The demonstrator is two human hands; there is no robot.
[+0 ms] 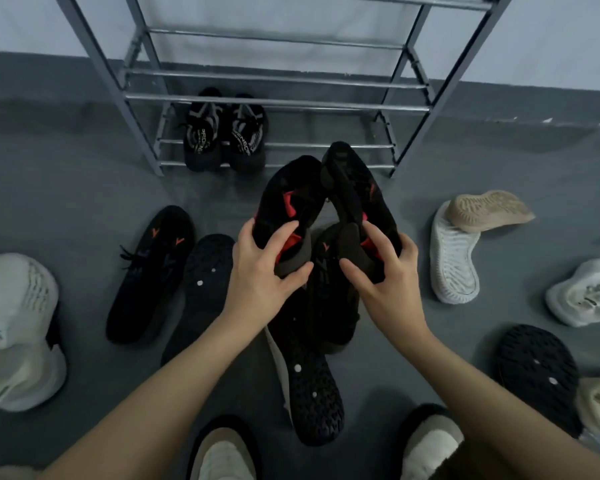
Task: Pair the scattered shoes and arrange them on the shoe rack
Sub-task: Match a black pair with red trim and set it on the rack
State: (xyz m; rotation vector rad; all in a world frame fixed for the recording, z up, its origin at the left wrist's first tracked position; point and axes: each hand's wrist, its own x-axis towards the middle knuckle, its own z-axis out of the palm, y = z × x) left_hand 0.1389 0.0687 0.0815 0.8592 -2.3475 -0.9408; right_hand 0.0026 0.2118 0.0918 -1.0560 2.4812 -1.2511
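One pair racked: a black pair (225, 133) is seen side by side on the lowest bars of the rack (278, 102); the upper bars in view carry nothing.
Pair in hand: two black shoes with red marks are held up in front of the rack, toes away from the person, not yet set down.
Left grip: the left hand (262, 271) is closed round the heel of the left shoe (288, 202), thumb under, fingers over the collar.
Right grip: the right hand (385, 271) is closed round the heel of the right shoe (357, 192), which is tipped so its sole shows.
Contact: the two held shoes lean toward each other at the toes; whether they touch cannot be told.
Left on the floor: several black shoes (149, 271) are scattered, some sole up; a beige shoe (489, 211) lies on a white one (452, 265); more pale shoes lie at both edges.
Progress: judged early, with most pairing and racking still to be done.
Next: the held pair is probably to be placed beside the racked pair.
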